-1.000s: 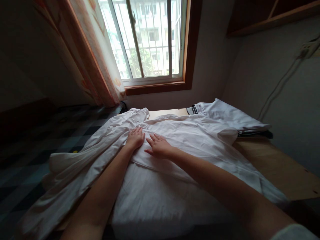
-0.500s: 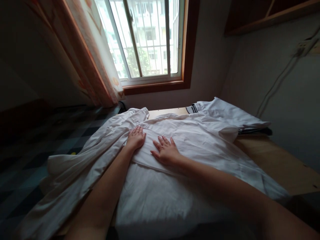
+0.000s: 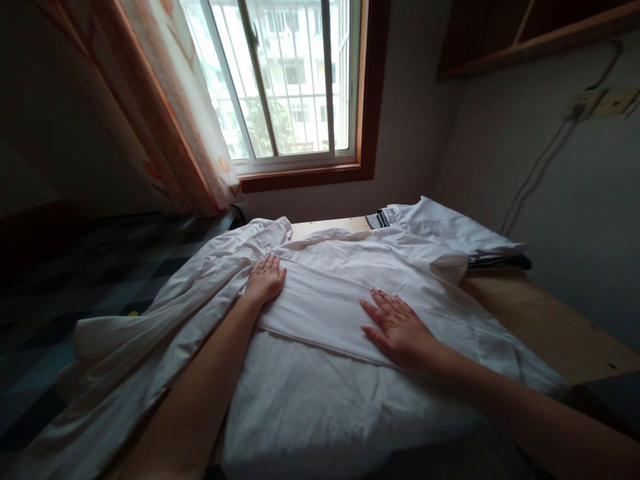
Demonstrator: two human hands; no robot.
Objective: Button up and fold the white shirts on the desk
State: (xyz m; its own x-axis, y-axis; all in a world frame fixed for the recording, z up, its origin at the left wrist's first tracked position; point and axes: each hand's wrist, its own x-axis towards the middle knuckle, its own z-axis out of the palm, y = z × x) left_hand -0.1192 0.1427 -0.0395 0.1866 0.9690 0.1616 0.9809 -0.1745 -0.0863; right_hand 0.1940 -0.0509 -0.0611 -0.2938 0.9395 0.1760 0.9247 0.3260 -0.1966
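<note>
A large white garment [image 3: 320, 300] lies spread over a wooden table [image 3: 545, 320], with one side hanging off the left edge. My left hand [image 3: 264, 280] rests flat on the cloth near a folded edge, fingers together and stretched out. Flat on the folded strip to the right lies my right hand [image 3: 397, 327], fingers spread. Neither hand holds anything.
A folded pile of white clothes with a dark striped piece [image 3: 450, 233] sits at the table's far right. Behind are a window [image 3: 285, 87], a patterned curtain [image 3: 175, 113] and a wall with a cable and socket [image 3: 583, 103]. Checkered floor [image 3: 75, 300] lies left.
My right hand has slid to the right and toward me along the folded strip. The left hand has stayed where it was.
</note>
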